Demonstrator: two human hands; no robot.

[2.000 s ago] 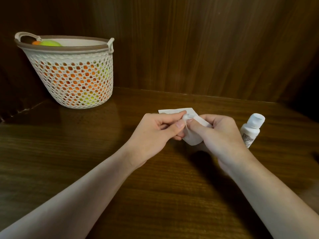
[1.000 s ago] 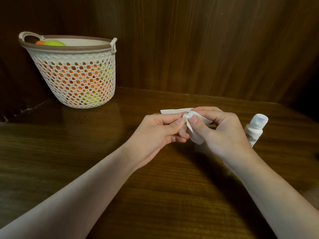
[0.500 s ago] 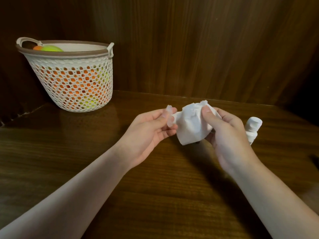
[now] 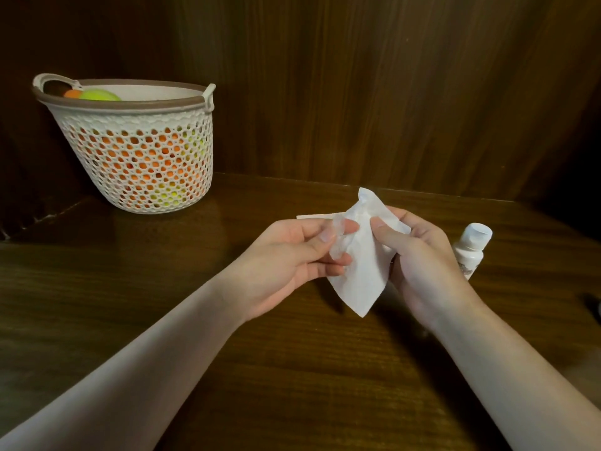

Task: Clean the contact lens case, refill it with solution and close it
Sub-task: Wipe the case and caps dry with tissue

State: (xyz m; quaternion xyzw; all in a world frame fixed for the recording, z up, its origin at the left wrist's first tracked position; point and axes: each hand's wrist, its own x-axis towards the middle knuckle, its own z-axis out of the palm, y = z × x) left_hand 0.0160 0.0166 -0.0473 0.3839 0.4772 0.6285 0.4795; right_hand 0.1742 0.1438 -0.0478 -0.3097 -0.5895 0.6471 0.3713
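Observation:
My left hand (image 4: 292, 255) pinches a small clear contact lens case (image 4: 337, 237) between thumb and fingers, above the wooden table. My right hand (image 4: 419, 255) grips a white tissue (image 4: 361, 271) that hangs down beside the case and touches it. Part of the case is hidden by the tissue and my fingers. A white solution bottle (image 4: 471, 249) with a white cap stands on the table just right of my right hand. A flat white paper edge (image 4: 313, 216) shows behind my left hand.
A white lattice basket (image 4: 143, 151) with a brown rim holds orange and green balls at the back left. Dark wood panels close off the back. Bare wooden table (image 4: 292, 369) lies in front of my hands.
The hands have lifted off the table and drawn slightly apart. The tissue, bunched around the case before, now hangs open from my right hand, and the case shows in my left fingers.

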